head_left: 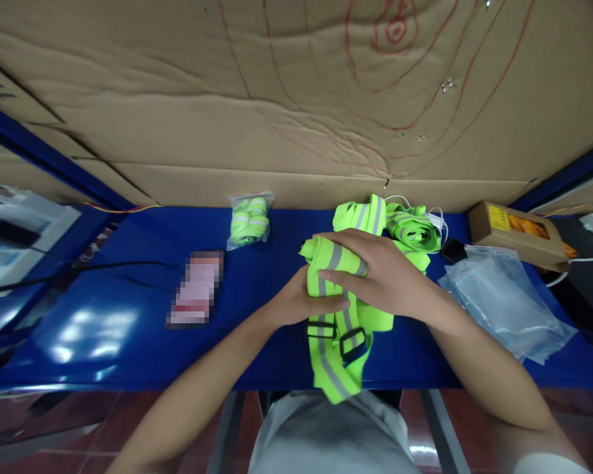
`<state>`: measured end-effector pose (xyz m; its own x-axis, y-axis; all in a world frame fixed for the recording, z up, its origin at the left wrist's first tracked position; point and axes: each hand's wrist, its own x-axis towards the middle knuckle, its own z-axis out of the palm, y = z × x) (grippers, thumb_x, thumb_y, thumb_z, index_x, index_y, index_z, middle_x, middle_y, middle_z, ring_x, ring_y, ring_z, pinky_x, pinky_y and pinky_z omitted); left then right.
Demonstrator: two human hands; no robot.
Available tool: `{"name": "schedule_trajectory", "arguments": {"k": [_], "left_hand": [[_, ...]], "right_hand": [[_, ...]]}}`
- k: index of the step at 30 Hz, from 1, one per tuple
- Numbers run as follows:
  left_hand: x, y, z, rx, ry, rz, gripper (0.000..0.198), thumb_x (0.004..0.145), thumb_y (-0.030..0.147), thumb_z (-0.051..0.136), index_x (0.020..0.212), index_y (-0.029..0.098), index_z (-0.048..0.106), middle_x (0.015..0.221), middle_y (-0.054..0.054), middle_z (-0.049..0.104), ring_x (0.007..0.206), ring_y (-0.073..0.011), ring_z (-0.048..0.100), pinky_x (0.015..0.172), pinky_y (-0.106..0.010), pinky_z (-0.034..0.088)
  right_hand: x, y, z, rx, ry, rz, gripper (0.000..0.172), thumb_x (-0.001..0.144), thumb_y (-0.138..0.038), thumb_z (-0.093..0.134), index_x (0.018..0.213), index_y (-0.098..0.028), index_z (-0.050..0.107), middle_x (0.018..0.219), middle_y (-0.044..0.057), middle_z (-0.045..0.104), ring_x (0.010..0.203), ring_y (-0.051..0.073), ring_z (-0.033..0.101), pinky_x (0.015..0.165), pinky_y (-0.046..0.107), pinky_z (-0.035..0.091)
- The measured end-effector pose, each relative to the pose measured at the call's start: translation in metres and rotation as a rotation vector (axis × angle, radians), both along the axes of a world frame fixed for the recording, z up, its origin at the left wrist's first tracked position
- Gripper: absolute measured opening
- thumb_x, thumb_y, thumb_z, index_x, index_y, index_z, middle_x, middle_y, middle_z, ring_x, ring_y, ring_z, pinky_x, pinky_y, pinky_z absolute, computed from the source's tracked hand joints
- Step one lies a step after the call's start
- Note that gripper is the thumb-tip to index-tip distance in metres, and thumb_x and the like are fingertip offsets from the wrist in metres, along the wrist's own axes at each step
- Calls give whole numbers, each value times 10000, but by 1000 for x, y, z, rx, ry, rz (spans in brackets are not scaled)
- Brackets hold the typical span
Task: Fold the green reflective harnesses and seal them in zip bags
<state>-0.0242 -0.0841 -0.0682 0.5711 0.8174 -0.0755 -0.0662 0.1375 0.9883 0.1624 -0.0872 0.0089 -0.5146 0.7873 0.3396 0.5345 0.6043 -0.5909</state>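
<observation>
A neon yellow-green reflective strap [333, 375] with grey stripes and black slide buckles is gathered between both my hands over the table's front part. My left hand [296, 299] grips its folded bundle from the left, thumb across the front. My right hand [370, 266] wraps over the same bundle from above and the right. The strap's lower loop hangs past the table edge, towards my lap. Behind my hands lie more reflective straps [412, 227], loosely coiled. A clear bag of rolled reflective straps [250, 220] sits farther left against the cardboard.
Clear plastic bags [508, 303] are piled on the right of the blue table [143, 243]. Behind them stands an open cardboard box [518, 234] with orange contents. A phone [197, 289] with a cable lies at left. A cardboard wall [178, 99] closes off the back.
</observation>
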Motion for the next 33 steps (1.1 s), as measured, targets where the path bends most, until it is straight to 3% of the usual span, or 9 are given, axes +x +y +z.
{"name": "schedule_trajectory", "arguments": {"k": [4,11,13,17,19,22,26,30,33], "left_hand": [[10,-3,-2,-11,-32,44,582,686,325,889,1210,182,682,1128,-78,752,1085,-306,698,919,-425,578],[12,-7,-4,44,44,-66,540,750,346,852,1234,185,676,1187,-102,749,1142,-318,680,939,-422,557],[12,-8,-8,47,64,-84,493,770,377,832,1198,180,687,1133,-96,759,1079,-303,694,881,-393,566],[11,-7,-14,52,140,-56,341,828,454,760,929,131,718,812,-62,733,790,-233,689,684,-315,538],[12,-8,-13,92,141,-16,348,813,450,771,923,127,709,782,-46,716,740,-211,668,656,-302,523],[14,-8,-13,167,80,129,384,755,399,816,1024,151,699,942,-55,742,883,-238,687,764,-332,553],[10,-1,-18,102,11,280,412,713,398,828,1036,179,695,1025,-47,738,996,-253,681,874,-362,554],[4,6,-16,8,72,105,421,727,386,839,1053,165,692,1010,-53,724,981,-262,681,876,-389,556],[6,4,-14,70,97,32,552,764,363,833,1235,164,622,1161,-94,693,1110,-301,654,977,-456,525]], "right_hand": [[-1,5,-10,19,-33,-9,451,971,-353,632,1398,-222,573,1340,95,667,1226,272,644,1046,437,526],[4,9,-14,67,-116,-31,495,962,-277,625,1447,-248,531,1380,93,627,1261,279,621,1043,453,535],[8,8,-10,78,-130,-34,480,959,-298,640,1429,-250,552,1363,86,645,1249,280,630,1040,450,536],[13,5,-3,81,-154,-96,442,946,-363,673,1363,-229,615,1309,93,690,1185,296,671,1009,447,549],[10,3,-2,66,-167,-139,433,947,-389,666,1338,-205,632,1287,103,704,1168,306,681,998,450,554],[2,-1,-7,49,-209,-155,466,949,-357,651,1385,-201,594,1327,108,678,1183,308,670,1004,462,551],[0,-1,-13,22,-284,-17,520,947,-328,657,1445,-243,538,1387,95,634,1233,299,636,1019,461,538],[6,5,-14,-64,-220,3,460,956,-432,649,1370,-236,606,1301,83,691,1172,278,671,985,408,532],[6,9,-11,-55,-168,-60,392,943,-427,667,1272,-214,666,1232,82,727,1113,271,692,906,351,519]]}}
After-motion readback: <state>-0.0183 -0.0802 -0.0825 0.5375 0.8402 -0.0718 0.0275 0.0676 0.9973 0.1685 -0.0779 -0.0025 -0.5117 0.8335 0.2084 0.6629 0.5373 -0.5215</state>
